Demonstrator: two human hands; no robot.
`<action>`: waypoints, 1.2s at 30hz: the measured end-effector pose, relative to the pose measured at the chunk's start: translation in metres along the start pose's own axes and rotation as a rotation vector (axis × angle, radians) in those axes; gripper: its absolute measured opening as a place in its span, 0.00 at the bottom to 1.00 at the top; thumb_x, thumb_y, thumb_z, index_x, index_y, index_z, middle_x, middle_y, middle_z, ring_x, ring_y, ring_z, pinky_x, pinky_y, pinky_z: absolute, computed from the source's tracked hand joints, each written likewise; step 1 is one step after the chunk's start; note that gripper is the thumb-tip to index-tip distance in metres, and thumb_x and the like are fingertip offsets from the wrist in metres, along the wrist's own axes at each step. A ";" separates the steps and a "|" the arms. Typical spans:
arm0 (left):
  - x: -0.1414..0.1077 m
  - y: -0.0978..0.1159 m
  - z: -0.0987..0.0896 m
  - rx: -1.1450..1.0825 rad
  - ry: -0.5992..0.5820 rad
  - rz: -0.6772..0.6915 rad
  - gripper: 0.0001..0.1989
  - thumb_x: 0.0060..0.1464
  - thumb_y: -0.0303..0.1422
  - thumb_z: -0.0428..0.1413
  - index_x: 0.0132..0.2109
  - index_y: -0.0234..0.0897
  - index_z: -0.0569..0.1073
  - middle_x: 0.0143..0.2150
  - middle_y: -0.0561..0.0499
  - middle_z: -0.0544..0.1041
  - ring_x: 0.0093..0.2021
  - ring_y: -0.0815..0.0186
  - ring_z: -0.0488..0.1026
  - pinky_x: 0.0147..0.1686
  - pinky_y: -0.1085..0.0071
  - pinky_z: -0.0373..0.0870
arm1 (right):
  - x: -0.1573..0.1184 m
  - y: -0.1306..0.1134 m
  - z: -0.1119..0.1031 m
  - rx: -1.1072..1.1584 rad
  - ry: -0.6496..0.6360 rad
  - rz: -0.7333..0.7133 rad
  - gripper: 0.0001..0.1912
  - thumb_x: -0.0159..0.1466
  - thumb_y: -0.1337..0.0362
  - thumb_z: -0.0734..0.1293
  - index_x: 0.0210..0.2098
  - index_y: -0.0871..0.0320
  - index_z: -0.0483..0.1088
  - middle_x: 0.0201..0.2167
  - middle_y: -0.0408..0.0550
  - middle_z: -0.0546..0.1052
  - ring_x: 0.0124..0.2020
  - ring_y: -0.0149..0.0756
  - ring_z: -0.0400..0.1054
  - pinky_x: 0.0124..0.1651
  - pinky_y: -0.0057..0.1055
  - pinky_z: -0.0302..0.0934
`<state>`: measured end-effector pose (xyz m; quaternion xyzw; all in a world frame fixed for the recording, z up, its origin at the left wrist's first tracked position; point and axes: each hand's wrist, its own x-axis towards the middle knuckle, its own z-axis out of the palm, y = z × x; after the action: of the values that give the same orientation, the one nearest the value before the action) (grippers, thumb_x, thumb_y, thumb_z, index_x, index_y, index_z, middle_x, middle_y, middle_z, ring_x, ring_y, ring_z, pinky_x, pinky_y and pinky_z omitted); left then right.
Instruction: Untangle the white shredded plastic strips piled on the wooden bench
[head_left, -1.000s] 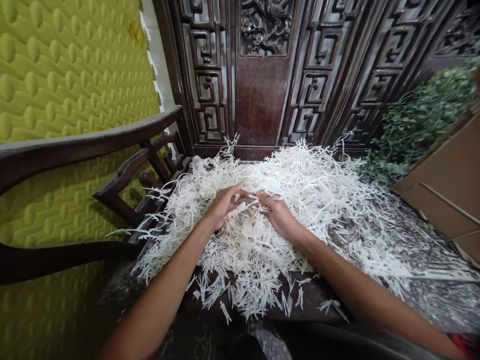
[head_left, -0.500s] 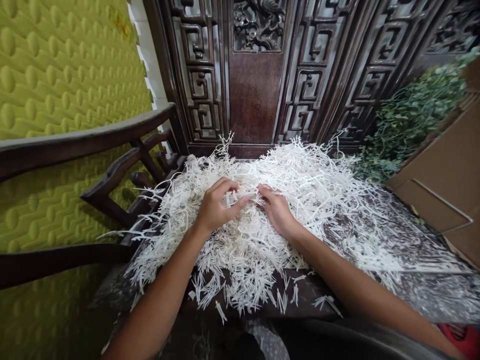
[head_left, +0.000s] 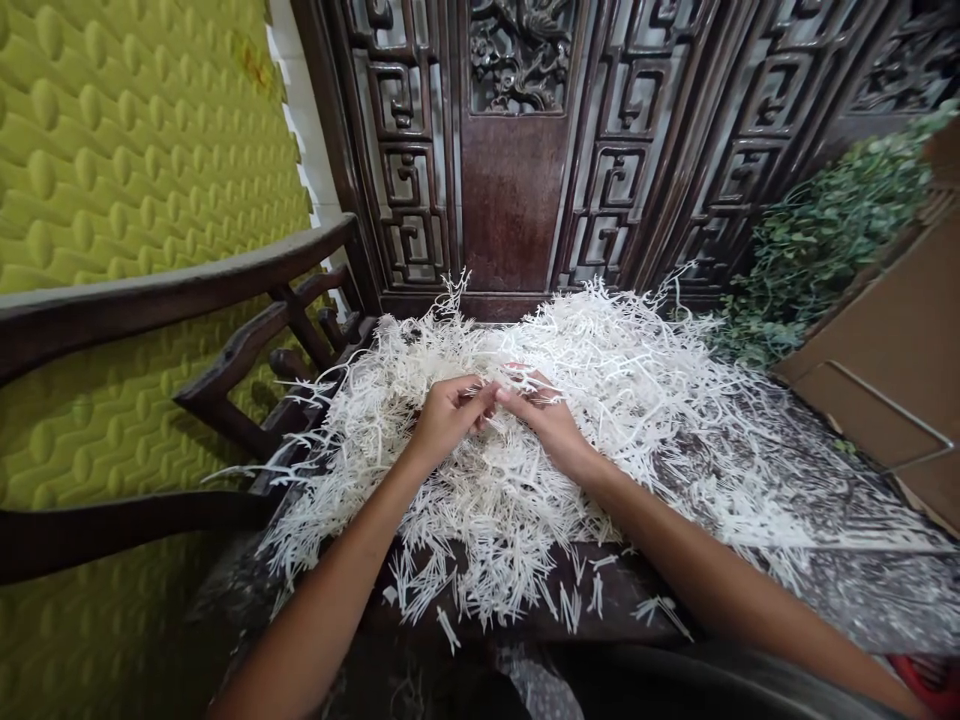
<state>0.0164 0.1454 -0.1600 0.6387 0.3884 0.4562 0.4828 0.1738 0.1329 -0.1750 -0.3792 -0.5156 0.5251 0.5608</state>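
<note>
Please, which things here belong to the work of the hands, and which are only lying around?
In the work:
left hand
right hand
white shredded strips

Only around:
dark wooden armrest
carved wooden screen
leafy green plant
cardboard sheet
green padded wall

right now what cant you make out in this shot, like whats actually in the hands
All in the head view:
- Between the left hand and right hand: fingers and white strands hide anything held.
- Wooden seat: mostly buried under the strands.
- Cardboard sheet: cut off by the right edge.
- Red thing: cut off by the corner, so unidentifiable.
</note>
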 end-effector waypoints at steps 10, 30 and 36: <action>0.004 -0.011 0.001 -0.410 -0.116 -0.204 0.10 0.52 0.36 0.59 0.36 0.31 0.74 0.35 0.46 0.74 0.32 0.66 0.74 0.30 0.66 0.78 | 0.000 -0.008 -0.004 -0.125 -0.084 0.029 0.22 0.55 0.56 0.74 0.47 0.51 0.69 0.36 0.44 0.77 0.37 0.37 0.71 0.42 0.37 0.65; 0.003 -0.016 -0.002 0.138 -0.047 -0.002 0.18 0.59 0.48 0.50 0.33 0.37 0.67 0.22 0.55 0.69 0.17 0.73 0.67 0.16 0.78 0.63 | 0.000 -0.002 -0.004 -0.097 -0.015 0.048 0.27 0.52 0.62 0.75 0.51 0.52 0.71 0.36 0.45 0.78 0.37 0.39 0.72 0.43 0.39 0.64; 0.005 -0.020 0.001 -0.019 -0.099 -0.124 0.19 0.58 0.51 0.50 0.36 0.39 0.66 0.20 0.56 0.67 0.15 0.73 0.64 0.13 0.79 0.56 | -0.001 -0.003 -0.004 0.052 -0.105 0.052 0.25 0.52 0.64 0.75 0.49 0.50 0.72 0.32 0.42 0.77 0.34 0.37 0.70 0.43 0.38 0.63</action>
<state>0.0177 0.1546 -0.1788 0.6307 0.3982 0.3970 0.5349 0.1785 0.1321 -0.1727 -0.3496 -0.5204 0.5722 0.5287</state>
